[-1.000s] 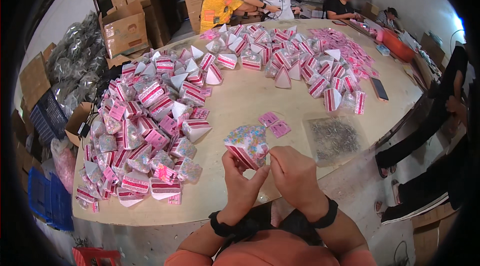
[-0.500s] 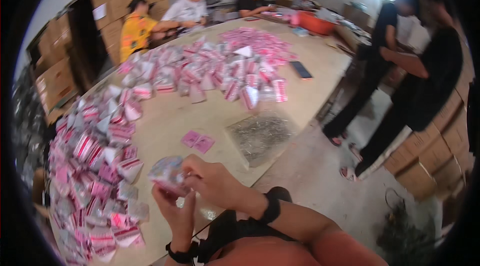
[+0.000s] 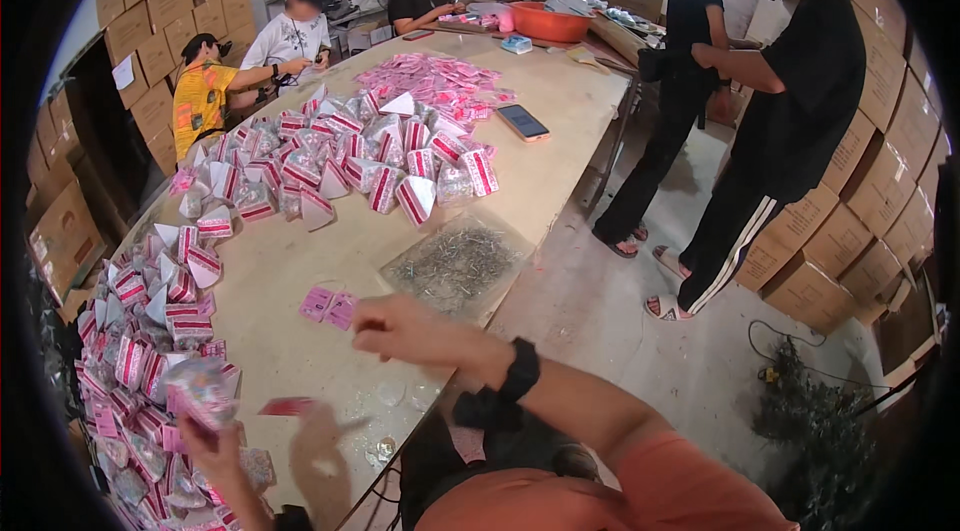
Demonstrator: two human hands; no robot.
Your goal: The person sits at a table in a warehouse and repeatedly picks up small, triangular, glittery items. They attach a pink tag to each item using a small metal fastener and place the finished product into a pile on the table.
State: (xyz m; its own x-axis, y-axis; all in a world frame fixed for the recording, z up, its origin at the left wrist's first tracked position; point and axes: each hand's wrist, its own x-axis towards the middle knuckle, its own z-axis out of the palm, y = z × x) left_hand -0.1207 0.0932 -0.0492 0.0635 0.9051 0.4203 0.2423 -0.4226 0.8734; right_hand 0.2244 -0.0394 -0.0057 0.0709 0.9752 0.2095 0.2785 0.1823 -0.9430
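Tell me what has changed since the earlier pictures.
The view swung right. The left hand carried the bag left to the pile; the right hand let go and is now near two pink cards. Those cards and the metal pins lie as before.

Light glares near the top; the right hand (image 3: pixel 398 333) blurs.

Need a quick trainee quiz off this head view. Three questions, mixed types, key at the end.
1. Which hand holds the wedge-shaped packet?
2. True or false: the phone is inside the orange basin.
3. What lies close to the fingers of the right hand? A) a pair of scissors; B) two pink cards; C) a roll of tape.

Key:
1. The left hand.
2. False; it lies on the table.
3. B.
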